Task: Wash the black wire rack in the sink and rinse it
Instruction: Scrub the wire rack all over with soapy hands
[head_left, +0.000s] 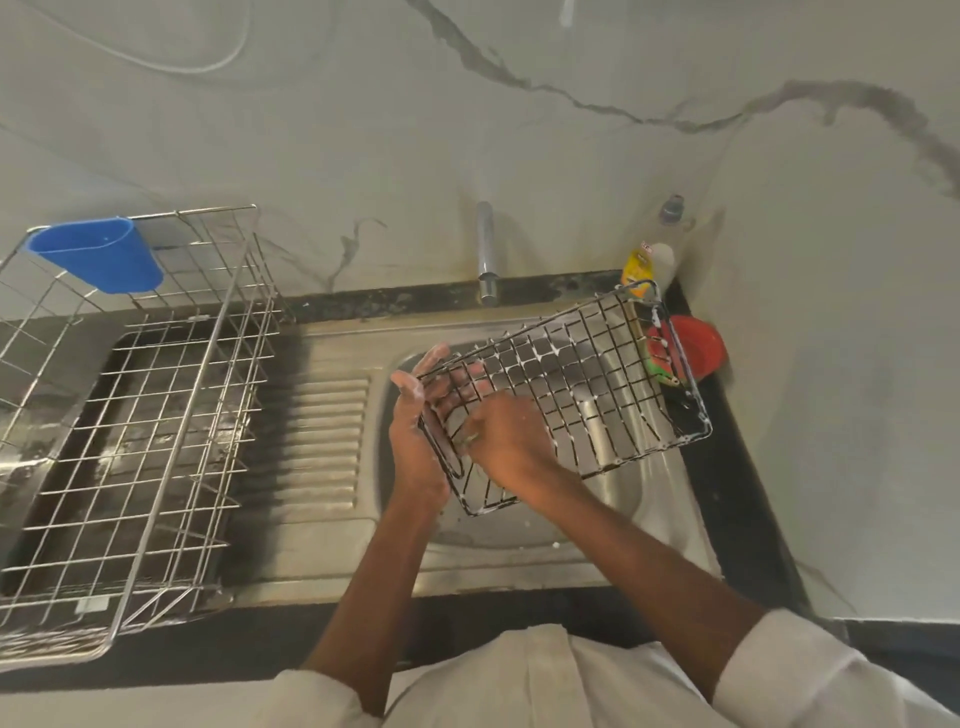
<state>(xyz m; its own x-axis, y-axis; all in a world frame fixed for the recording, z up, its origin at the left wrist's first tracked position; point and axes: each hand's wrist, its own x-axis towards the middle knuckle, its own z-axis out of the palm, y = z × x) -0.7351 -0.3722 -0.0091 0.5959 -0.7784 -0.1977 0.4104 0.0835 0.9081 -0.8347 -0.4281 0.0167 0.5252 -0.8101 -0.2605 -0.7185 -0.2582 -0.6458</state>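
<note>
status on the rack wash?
Left hand gripping rack end, right hand scrubbing inside. Rack soapy, over sink. Tap off.

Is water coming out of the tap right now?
No, the tap above the soapy black wire rack shows no stream of water.

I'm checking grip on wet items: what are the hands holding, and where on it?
The left hand grips the black wire rack by its near-left end rim. The right hand is inside that end; what it holds cannot be told.
</note>
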